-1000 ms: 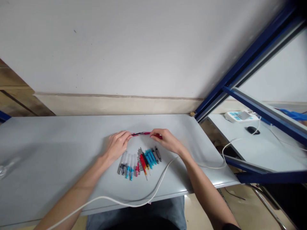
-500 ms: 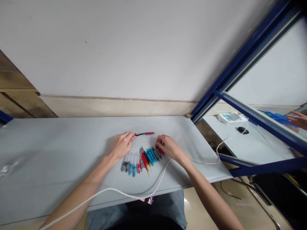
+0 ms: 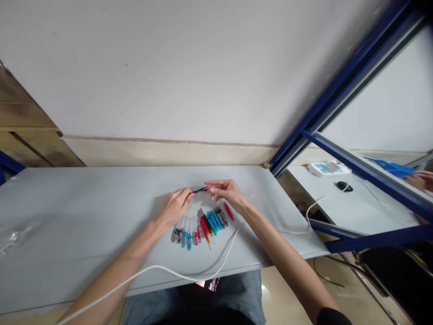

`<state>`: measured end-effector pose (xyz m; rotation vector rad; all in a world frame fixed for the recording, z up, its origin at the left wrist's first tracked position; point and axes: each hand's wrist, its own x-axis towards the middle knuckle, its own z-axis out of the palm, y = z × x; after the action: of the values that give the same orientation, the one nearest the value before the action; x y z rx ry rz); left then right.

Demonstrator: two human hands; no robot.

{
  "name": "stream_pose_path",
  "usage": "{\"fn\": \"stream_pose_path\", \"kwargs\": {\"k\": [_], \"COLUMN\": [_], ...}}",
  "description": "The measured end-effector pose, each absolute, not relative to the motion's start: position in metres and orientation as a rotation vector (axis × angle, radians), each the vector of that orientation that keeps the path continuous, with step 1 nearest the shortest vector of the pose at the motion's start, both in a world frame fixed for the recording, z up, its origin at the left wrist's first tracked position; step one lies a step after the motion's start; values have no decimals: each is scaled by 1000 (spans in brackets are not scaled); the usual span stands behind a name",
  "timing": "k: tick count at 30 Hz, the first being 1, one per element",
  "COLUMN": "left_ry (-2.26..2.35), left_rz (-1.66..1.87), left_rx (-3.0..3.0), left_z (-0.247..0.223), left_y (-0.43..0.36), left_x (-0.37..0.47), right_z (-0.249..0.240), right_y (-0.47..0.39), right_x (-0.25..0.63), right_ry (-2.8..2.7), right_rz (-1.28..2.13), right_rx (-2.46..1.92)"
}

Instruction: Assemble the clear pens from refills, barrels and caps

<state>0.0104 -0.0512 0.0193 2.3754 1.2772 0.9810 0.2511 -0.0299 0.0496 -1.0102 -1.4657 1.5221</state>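
My left hand (image 3: 176,205) is closed on the left end of a thin dark pen (image 3: 199,190) with some red on it, held just over the table. At its right end, my right hand (image 3: 227,194) has thumb and fingers around the pen, partly hiding it. Below the hands lie pen parts in a fanned row: clear tubes with coloured tips (image 3: 185,234), red and dark refills (image 3: 204,225), blue barrels (image 3: 214,220) and grey barrels (image 3: 222,216). A pink barrel (image 3: 229,211) lies at the row's right end, under my right wrist.
A white cable (image 3: 176,273) crosses the table (image 3: 84,207) in front of me. Crumpled clear plastic (image 3: 13,237) lies far left. Right of the blue frame (image 3: 341,151), another table holds a white device (image 3: 328,168) and a black mouse (image 3: 344,186); another person's hand (image 3: 422,180) works there.
My right hand has left the pink barrel at the row's right end and moved up and left to the pen. My left hand keeps its hold on the pen.
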Motion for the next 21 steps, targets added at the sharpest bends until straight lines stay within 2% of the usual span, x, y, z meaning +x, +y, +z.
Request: {"fn": "stream_pose_path", "kwargs": {"k": [5,10,17,21], "left_ry": [1249,1308,1447,1489], "left_rz": [976,937,906,865], "left_rx": [2388,2389,2412,2445], "left_z": [16,14,19,19], "left_y": [-50,-48,-46,-45], "left_x": [12,11,6,6], "right_z": [42,40,37,39], "right_y": [-22,-2,13,7], "right_x": [235,259,316,316], "right_ry": [-1273,-1123,-1778,-1932], "right_rz": [1561,1229,928,1048], "right_rx": [-958,-1047,-1430,-1473]}}
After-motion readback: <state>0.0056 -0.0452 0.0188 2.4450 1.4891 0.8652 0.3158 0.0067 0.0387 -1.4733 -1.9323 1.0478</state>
